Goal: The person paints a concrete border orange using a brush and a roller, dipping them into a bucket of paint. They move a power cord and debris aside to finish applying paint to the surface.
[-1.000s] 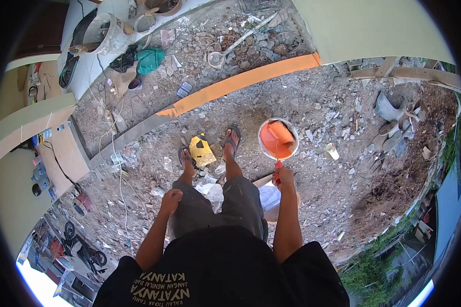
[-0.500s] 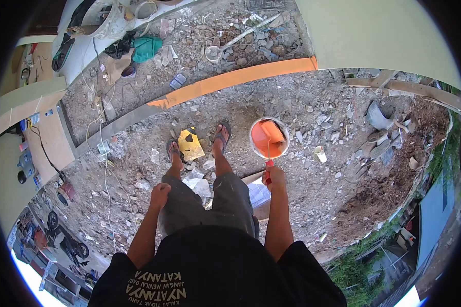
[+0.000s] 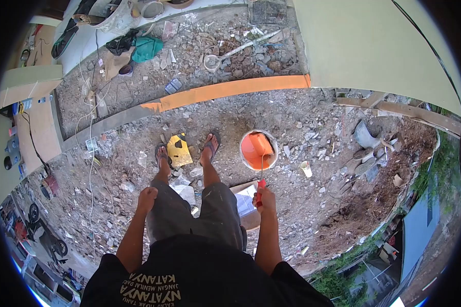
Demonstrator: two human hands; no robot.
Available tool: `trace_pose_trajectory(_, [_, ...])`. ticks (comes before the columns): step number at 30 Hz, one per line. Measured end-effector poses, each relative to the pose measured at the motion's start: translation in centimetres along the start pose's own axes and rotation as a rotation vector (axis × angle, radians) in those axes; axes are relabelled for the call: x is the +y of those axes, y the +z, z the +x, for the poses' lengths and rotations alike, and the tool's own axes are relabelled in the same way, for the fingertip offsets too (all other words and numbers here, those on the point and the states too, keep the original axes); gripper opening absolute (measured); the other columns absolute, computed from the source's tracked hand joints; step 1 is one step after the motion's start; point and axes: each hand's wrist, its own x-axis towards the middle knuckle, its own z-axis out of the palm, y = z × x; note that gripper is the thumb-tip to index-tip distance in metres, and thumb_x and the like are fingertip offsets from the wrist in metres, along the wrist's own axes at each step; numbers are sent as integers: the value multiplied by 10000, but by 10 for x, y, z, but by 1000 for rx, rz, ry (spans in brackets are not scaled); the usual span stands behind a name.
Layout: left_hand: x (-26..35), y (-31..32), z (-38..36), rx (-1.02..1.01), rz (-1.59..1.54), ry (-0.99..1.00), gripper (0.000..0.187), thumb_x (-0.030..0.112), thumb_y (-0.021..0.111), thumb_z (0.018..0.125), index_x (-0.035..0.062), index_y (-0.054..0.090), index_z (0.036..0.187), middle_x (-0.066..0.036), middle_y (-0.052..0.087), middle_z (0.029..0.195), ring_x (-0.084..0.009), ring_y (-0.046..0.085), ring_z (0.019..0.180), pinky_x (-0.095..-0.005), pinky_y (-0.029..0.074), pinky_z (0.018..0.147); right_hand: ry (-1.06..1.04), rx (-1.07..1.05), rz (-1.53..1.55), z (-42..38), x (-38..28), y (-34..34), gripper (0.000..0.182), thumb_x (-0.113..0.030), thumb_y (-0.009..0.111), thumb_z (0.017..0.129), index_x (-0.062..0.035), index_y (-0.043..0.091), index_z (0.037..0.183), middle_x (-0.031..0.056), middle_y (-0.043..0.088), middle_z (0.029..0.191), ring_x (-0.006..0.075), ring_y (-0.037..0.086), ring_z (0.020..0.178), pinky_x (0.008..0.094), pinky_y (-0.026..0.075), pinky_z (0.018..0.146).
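My right hand [image 3: 265, 199] is wrapped round the red handle [image 3: 260, 193] of a paint roller. The orange roller head [image 3: 261, 144] rests in a round white bucket [image 3: 275, 156] with orange paint inside. My left hand [image 3: 147, 198] is closed beside my left thigh, by the grey shorts [image 3: 161, 215]; what it holds, if anything, is hidden. Ahead runs a low curved strip [image 3: 230, 89], orange over most of its length and bare grey at its left part.
A yellow piece [image 3: 179, 151] lies between my feet. A pale cup [image 3: 306, 169] is right of the bucket. Rubble covers the ground. A wooden beam [image 3: 399, 113] and a shovel [image 3: 365, 135] are at the right, a pale cable [image 3: 91, 194] at the left.
The view has shifted, so the whole scene sits slightly further left. The roller head has turned a little in the bucket, and the handle now points more upright.
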Motion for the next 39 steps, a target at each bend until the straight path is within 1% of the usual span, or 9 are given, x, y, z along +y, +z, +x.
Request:
trace_pose_trajectory(11, [-13, 4, 21, -71, -202, -38, 338, 275, 665, 865, -21, 688, 1025, -78, 692, 839, -147, 649, 742, -304, 510, 710, 63, 52, -57, 18, 22, -24, 80, -87, 571, 917, -40, 528, 965, 88, 539, 700, 171, 515, 500, 290, 444, 413])
trace_pose_trajectory(18, [-19, -4, 3, 153, -20, -22, 469, 324, 703, 850, -30, 651, 1152, -177, 701, 1081, -279, 665, 1035, -377, 501, 923, -362, 85, -794, -99, 45, -89, 436, -61, 619, 891, -8, 556, 1319, 41, 571, 662, 122, 542, 457, 298, 425, 380])
trace_pose_trajectory(21, [-2, -6, -11, 217, -58, -66, 556, 367, 726, 835, -24, 620, 1215, -197, 683, 1161, -320, 645, 1113, -404, 485, 968, -337, 101, -966, -125, 20, -84, 519, -45, 624, 883, -29, 523, 1392, 45, 587, 679, 118, 546, 454, 297, 428, 381])
trace_pose_trajectory(24, [-8, -14, -15, 204, 4, -110, 703, 458, 756, 792, -11, 575, 1284, -206, 637, 1263, -344, 598, 1199, -434, 452, 1024, -296, 127, -1247, -112, -13, -65, 573, -111, 663, 839, 1, 520, 1382, 190, 702, 890, 243, 714, 684, 372, 552, 558])
trace_pose_trajectory(29, [-27, -11, -2, 21, -101, -228, 926, 544, 793, 707, 18, 476, 1400, -233, 573, 1343, -369, 535, 1280, -435, 415, 1080, -628, -97, -1685, -86, -61, 48, 663, -180, 689, 837, 1, 454, 1429, 275, 641, 1217, 433, 619, 1134, 452, 508, 942])
trace_pose_trajectory(30, [-29, -12, 2, -78, -120, -256, 1015, 566, 807, 674, 29, 429, 1448, -250, 544, 1372, -378, 514, 1304, -434, 406, 1094, -802, -196, -1740, -79, -64, 76, 675, -182, 683, 839, -24, 436, 1447, 271, 659, 1169, 438, 642, 1077, 472, 522, 908])
trace_pose_trajectory(34, [-29, -7, 26, -164, 109, -254, 1268, 578, 854, 595, 132, 186, 1576, -308, 368, 1486, -455, 436, 1350, -492, 392, 1103, -742, -232, -1904, -64, -66, 193, 682, -148, 686, 836, -111, 442, 1472, 253, 644, 1225, 431, 626, 1124, 473, 515, 930])
trace_pose_trajectory(37, [-16, -26, 37, -163, 109, -377, 1305, 550, 874, 586, 184, 123, 1588, -295, 316, 1511, -468, 427, 1350, -515, 397, 1093, -948, -423, -2014, -21, -63, 257, 679, -181, 652, 846, -167, 424, 1485, 293, 670, 1060, 464, 651, 999, 508, 528, 851])
trace_pose_trajectory(39, [-20, -23, 42, -156, 26, -400, 1311, 524, 886, 589, 210, 100, 1590, -276, 304, 1509, -457, 429, 1348, -517, 411, 1080, -859, -392, -2149, 7, -66, 297, 678, -186, 643, 847, -159, 419, 1486, 298, 672, 1032, 469, 653, 982, 513, 529, 841])
